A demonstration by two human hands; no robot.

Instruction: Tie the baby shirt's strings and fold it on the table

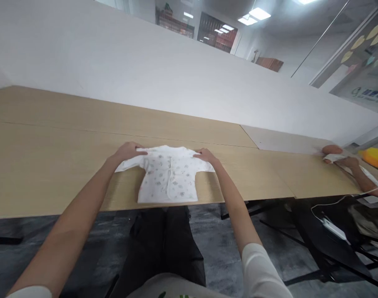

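On my feed: bright, even light; ceiling panels (259,14) glare; soft shadows toward table's (68,165) near edge; right end blurred.

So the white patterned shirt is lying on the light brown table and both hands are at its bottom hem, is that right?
Not the bottom hem: the head view shows the left hand and right hand at the shoulders of the white patterned shirt, which does lie on the light brown table.
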